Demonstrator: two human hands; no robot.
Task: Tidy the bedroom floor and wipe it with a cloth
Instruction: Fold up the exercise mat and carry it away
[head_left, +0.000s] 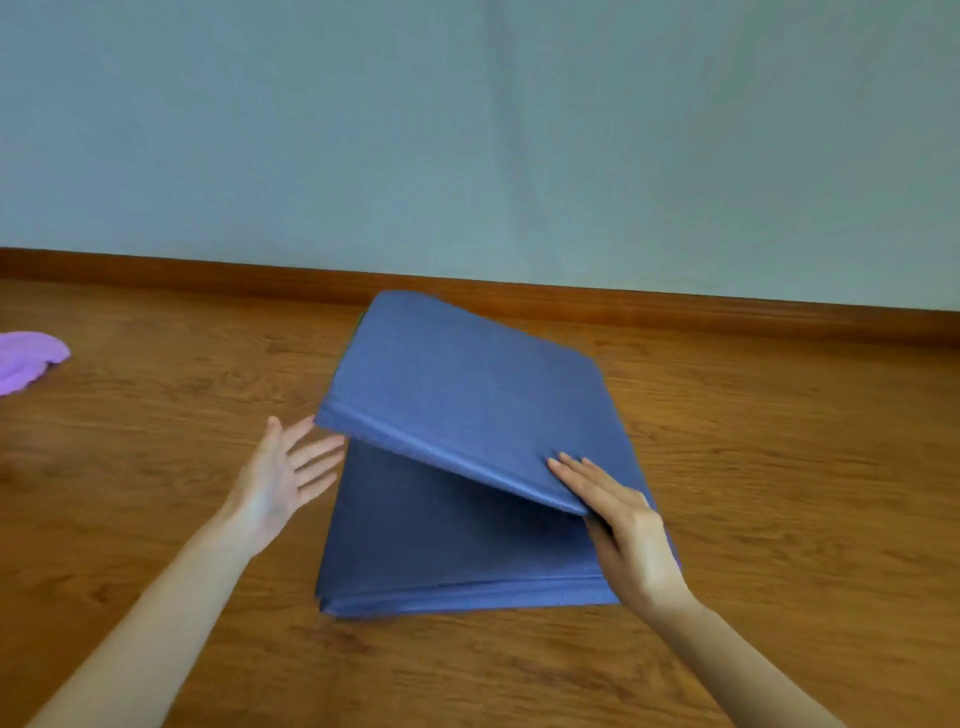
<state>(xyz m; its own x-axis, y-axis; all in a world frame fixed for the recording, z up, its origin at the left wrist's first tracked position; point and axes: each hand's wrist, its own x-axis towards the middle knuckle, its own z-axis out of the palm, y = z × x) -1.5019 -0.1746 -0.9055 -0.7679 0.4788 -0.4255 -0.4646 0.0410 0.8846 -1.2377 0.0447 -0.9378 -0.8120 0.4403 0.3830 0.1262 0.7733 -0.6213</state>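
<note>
A blue folded mat (457, 441) lies on the wood floor (156, 519), near the skirting (208, 270) behind it. Its top panel is tilted up off the stack below, probably mid-fold, so it can close flat. The right hand (618, 530) holds the mat's near right corner, fingers straight on top and the thumb hidden underneath, steadying the raised panel. The left hand (280, 478) is released, fingers spread, just left of the mat's raised edge, seemingly ready to guide it. A purple cloth (26, 358) lies well left of the mat, presumably for wiping.

Both forearms bare, no sleeves, rings or watch; slim fingers (317, 457).
</note>
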